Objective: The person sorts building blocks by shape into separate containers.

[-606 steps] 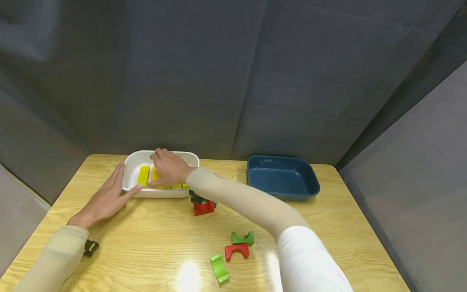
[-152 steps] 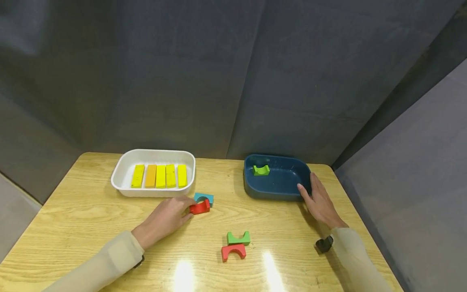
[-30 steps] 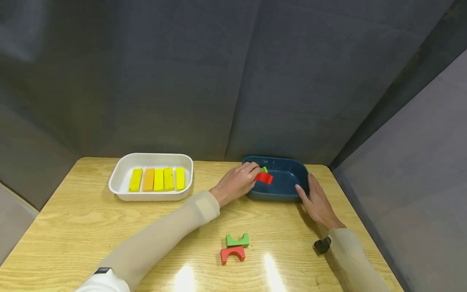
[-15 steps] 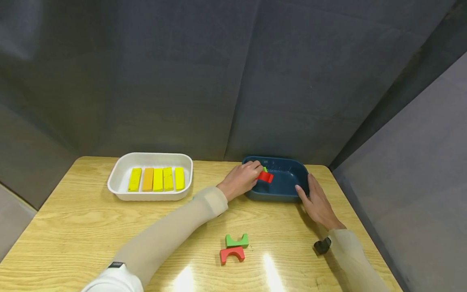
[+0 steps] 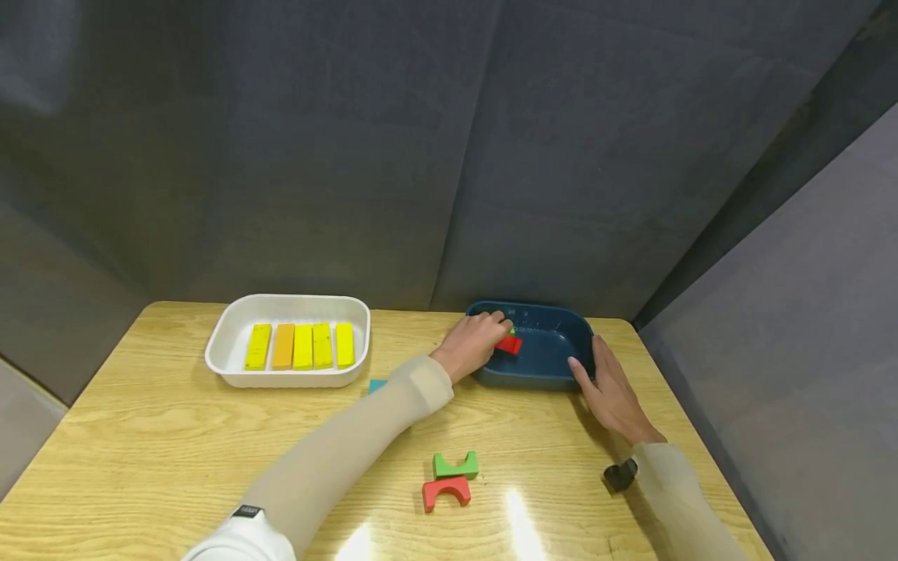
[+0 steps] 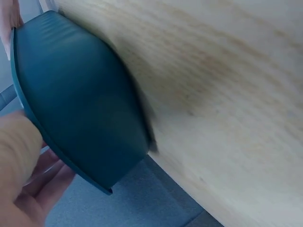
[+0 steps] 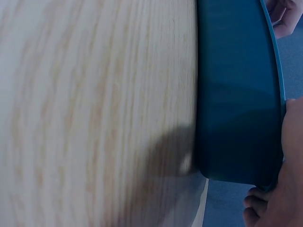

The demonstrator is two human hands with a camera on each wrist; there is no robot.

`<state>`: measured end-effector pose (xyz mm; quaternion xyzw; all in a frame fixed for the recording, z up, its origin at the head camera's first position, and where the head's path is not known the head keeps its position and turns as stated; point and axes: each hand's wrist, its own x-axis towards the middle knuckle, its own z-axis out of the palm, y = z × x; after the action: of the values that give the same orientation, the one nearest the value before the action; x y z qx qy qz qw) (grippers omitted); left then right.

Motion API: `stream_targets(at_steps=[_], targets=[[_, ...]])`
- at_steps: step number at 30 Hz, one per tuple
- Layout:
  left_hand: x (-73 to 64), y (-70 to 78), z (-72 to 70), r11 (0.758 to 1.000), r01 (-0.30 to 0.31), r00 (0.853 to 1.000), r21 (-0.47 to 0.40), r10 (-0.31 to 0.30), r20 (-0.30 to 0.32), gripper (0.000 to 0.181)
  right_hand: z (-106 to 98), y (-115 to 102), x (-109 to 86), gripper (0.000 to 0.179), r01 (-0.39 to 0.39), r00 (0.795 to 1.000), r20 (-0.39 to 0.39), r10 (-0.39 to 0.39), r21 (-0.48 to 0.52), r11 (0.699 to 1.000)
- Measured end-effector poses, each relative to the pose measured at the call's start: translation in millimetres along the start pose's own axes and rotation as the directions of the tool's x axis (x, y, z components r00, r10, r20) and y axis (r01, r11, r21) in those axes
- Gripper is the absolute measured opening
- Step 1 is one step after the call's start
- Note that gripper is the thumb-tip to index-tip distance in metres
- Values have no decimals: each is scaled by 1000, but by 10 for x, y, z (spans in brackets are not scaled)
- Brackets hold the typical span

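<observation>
My left hand (image 5: 473, 343) reaches into the near left part of the dark blue bin (image 5: 536, 382). Its fingers grip a red arch block (image 5: 510, 344), partly hidden behind them. Just beyond the red block, a sliver of a light green arch block (image 5: 512, 331) shows in the bin. At the bin's front right corner, my right hand (image 5: 617, 397) holds the rim, thumb at the front edge and fingers along the outer right side. The right wrist view shows the fingertips (image 7: 255, 203) bent round the bin's end. In the left wrist view, the left hand (image 6: 28, 175) overlaps the rim.
A white bin (image 5: 288, 378) at the back left holds several yellow blocks (image 5: 303, 347) and an orange block (image 5: 284, 347). A blue block (image 5: 376, 386) peeks out beside the left sleeve. Nearer me lie a green arch (image 5: 456, 467) and a red arch (image 5: 446, 492).
Over the last second the left hand lowers the red arch deeper into the blue bin. Earlier it picked this block up beside the blue one. The right hand keeps its place.
</observation>
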<state>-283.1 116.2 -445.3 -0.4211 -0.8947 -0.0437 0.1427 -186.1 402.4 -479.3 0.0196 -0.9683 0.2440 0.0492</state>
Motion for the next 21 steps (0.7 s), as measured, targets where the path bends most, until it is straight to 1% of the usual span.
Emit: stream_targets(at_steps=[5,10,17,21], targets=[[48,-10,-13,1000,8,999,23,-9,43,38,1,-3,9,89,4,1000,-1,-4,-2,1000],[76,-12,-10,999,2,996,32,-5,88,41,4,-5,11,88,8,1000,-1,-8,2,1000],[70,-4,-21,998,-11,994,65,4,108,40,25,5,4,89,4,1000,2,-4,3,1000],[61,-5,-34,997,-25,995,78,18,99,37,24,9,-6,89,0,1000,1,0,3,1000]])
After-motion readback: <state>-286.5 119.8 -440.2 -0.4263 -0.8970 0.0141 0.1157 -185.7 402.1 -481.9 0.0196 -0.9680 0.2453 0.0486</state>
